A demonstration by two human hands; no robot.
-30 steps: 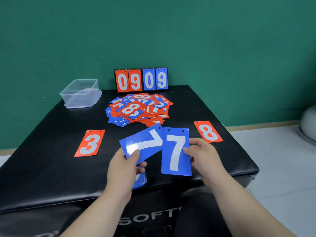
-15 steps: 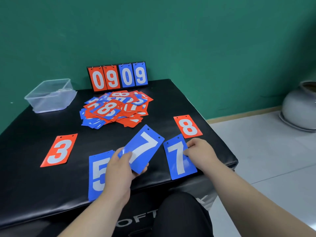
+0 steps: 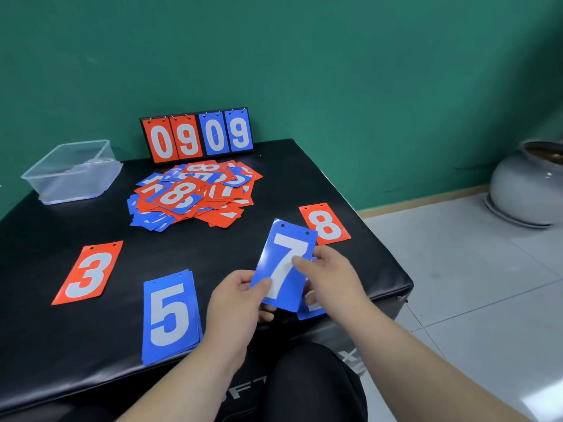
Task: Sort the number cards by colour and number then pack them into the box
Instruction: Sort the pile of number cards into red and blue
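Green wall (image 3: 335, 56); grey tiled floor (image 3: 487, 300), one pot (image 3: 524, 187). One black padded bench (image 3: 61, 345). One clear box (image 3: 73, 172) at far-left corner. One mixed card heap (image 3: 195, 196); behind it scoreboard (image 3: 196, 135), four cards. Left hand (image 3: 237, 303) and right hand (image 3: 332, 275) both pinch blue 7 card (image 3: 283, 266); second blue card (image 3: 312, 309) beneath. Lying flat: blue 5 stack (image 3: 170, 315), red 3 (image 3: 88, 274), red 8 (image 3: 325, 223).

Number cards, loose pile (image 3: 195, 196): thin, smooth plastic-looking sheet, red or blue with white numerals, glossy. Blue 7 card (image 3: 285, 263): same stock, with a pale sheen along its left side. Box (image 3: 73, 172): clear, colourless plastic, smooth walls, slightly cloudy. Flip scoreboard (image 3: 196, 134): black backing, glossy card faces hung on thin wire rings (image 3: 219, 112) that look like metal. Table top (image 3: 45, 239): black padded leatherette, smooth, semi-gloss. Wall (image 3: 335, 71): green paint, matt. Floor (image 3: 487, 284): pale tiles, polished. Pot (image 3: 527, 187): grey, glazed, shiny.
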